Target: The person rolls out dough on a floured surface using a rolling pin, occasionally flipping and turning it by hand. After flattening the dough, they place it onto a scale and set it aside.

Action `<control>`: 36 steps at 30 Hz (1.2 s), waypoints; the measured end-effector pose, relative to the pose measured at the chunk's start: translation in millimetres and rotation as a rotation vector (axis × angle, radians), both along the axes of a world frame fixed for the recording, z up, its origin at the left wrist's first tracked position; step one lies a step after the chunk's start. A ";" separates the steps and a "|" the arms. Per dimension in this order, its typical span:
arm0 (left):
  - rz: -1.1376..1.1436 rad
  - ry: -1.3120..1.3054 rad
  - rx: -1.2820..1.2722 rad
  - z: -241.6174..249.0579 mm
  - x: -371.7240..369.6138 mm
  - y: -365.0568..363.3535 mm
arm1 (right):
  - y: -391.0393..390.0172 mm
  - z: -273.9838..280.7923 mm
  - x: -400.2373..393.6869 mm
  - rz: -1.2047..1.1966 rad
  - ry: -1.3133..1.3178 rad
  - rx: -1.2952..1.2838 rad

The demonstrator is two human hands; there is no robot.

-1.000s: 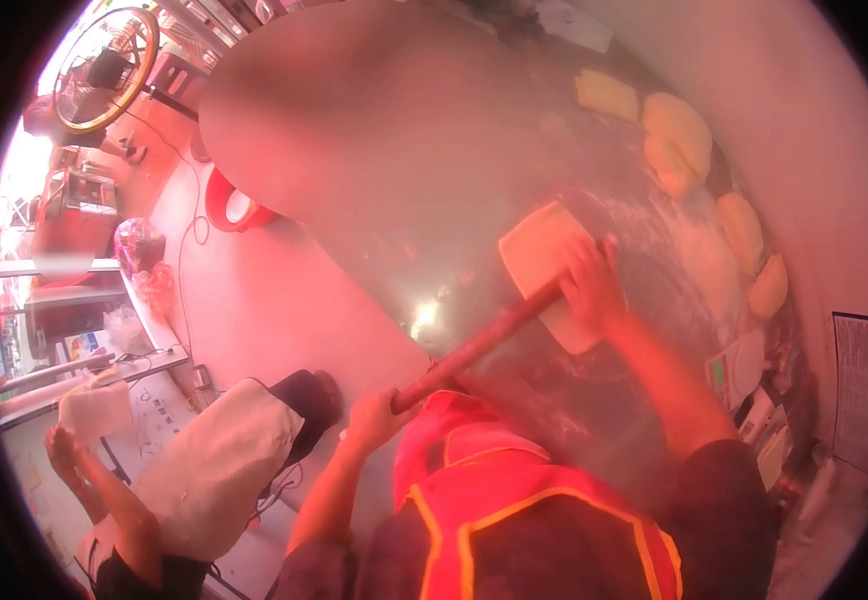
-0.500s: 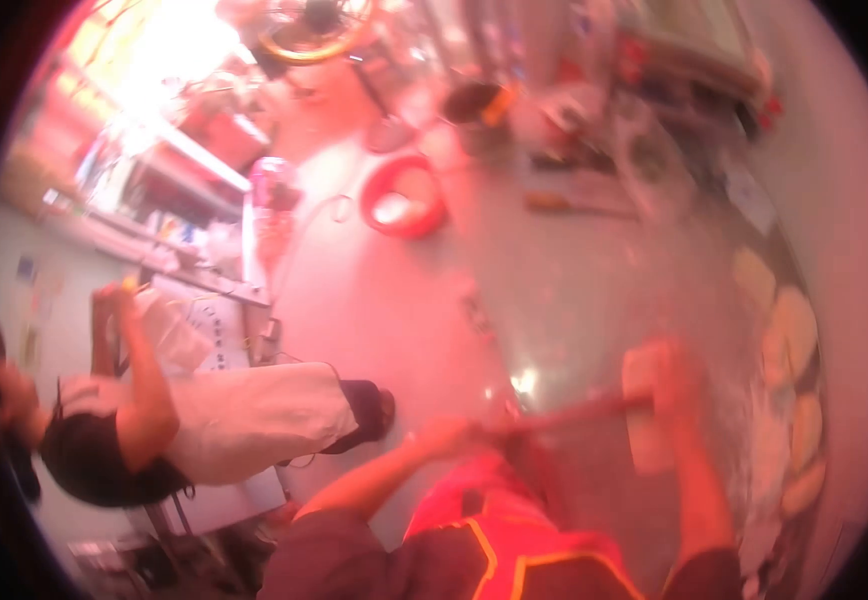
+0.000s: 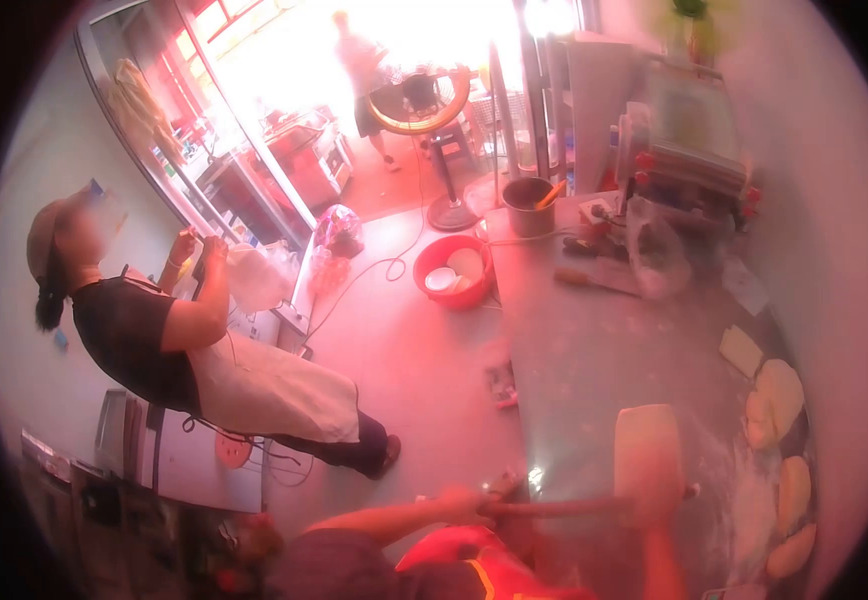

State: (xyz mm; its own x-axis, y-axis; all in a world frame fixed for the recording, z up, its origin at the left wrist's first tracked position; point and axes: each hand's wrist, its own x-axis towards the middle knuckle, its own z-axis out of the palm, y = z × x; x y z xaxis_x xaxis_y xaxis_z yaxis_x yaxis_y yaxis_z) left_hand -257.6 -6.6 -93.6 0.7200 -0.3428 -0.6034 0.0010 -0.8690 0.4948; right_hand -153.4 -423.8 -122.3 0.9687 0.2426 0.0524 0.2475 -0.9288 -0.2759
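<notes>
A pale flat sheet of dough (image 3: 646, 447) lies on the steel worktable (image 3: 574, 370) in front of me. A wooden rolling pin (image 3: 564, 507) lies across its near end. My left hand (image 3: 462, 504) grips the pin's left end. My right hand (image 3: 654, 505) presses on the pin's right part, over the dough's near edge; it is blurred.
Several dough lumps (image 3: 776, 400) line the table's right side by the wall. A dough machine (image 3: 689, 150), a metal pot (image 3: 529, 205) and tools stand at the far end. A red basin (image 3: 454, 270) sits on the floor. A person in a white apron (image 3: 254, 385) stands left.
The view has swung up from the table to show the room and doorway. Both hands stay on the rolling pin over the dough, now at the bottom of the view.
</notes>
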 end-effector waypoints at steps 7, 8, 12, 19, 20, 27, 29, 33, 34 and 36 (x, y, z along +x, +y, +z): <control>-0.010 0.068 -0.042 9.9 -2.5 -32.3 | -22.2 26.9 -97.6 -0.205 -0.125 0.153; 0.030 -0.024 -0.071 8.3 7.0 -27.3 | -21.3 28.1 -100.6 -0.287 -0.125 0.189; 0.229 -0.117 -0.399 -41.0 96.0 4.8 | -22.8 31.3 -106.0 -0.710 -0.125 0.304; 0.033 -0.460 0.104 49.4 272.8 -45.3 | 7.0 5.6 -144.8 -1.023 -0.048 0.554; 0.044 -0.468 0.107 53.4 285.6 -44.7 | 13.9 -0.7 -146.8 -1.083 -0.053 0.665; 0.169 -0.484 -0.005 48.2 338.9 -46.7 | 2.5 -95.9 -139.5 -1.304 -0.189 1.229; 0.174 -0.506 -0.006 41.6 352.1 -47.5 | -0.1 -83.6 -128.4 -1.360 -0.095 1.252; 0.113 -0.667 0.005 23.4 370.2 -49.1 | -3.6 -69.2 -112.4 -1.394 0.022 1.291; 0.078 -0.807 -0.005 4.5 373.0 -53.7 | -3.1 -66.6 -109.1 -1.399 0.057 1.291; 0.067 -0.882 -0.096 -24.6 365.4 -79.0 | -0.3 -63.0 -97.3 -1.399 0.123 1.309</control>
